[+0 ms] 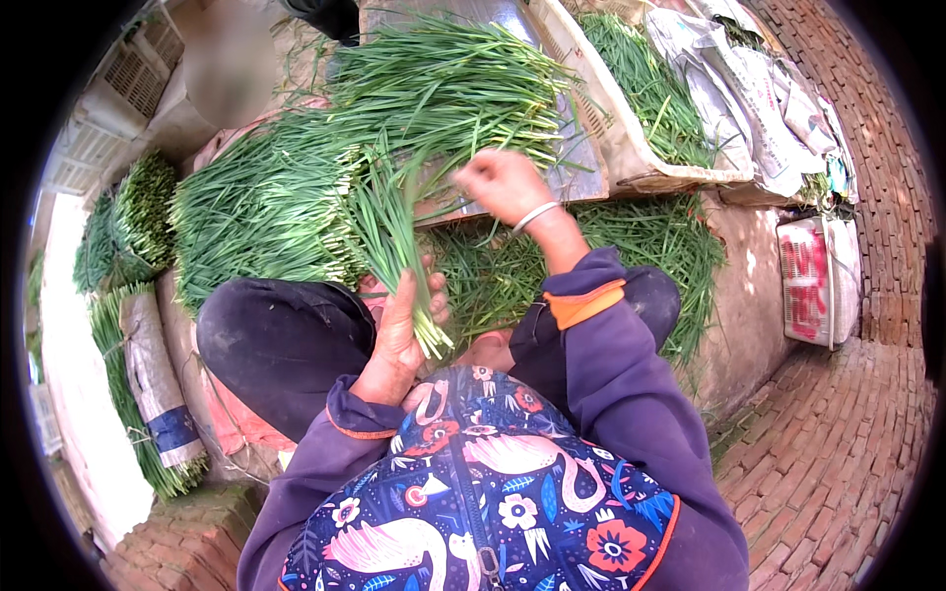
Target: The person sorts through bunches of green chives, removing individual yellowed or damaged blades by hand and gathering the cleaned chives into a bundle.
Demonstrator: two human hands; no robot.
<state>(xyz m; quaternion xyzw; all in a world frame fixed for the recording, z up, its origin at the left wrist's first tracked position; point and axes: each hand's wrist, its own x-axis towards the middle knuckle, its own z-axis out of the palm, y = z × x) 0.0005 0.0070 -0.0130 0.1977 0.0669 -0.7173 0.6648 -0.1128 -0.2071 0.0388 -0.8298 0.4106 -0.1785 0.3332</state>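
My left hand (399,320) is closed around a small bunch of garlic chives (389,222), pale stem ends pointing down toward my lap and green leaves fanning up and away. Further off and to the right, my right hand (507,187), with a pale bangle at the wrist, hovers near the board's edge. Its fingers are curled together and slightly blurred; anything pinched in them is too unclear to name. Past the bunch lie a large heap of chives (256,202) on the left and another pile (443,84) on a flat board (583,163).
Loose leaves (641,256) litter the ground before my crossed legs. At upper right stands a pale plastic crate (680,177) holding greens and sacks. A red-and-white basket (818,281) sits on the right beside brick paving (838,433). Tied bundles (148,212) and a wrapped bundle (158,374) lie left.
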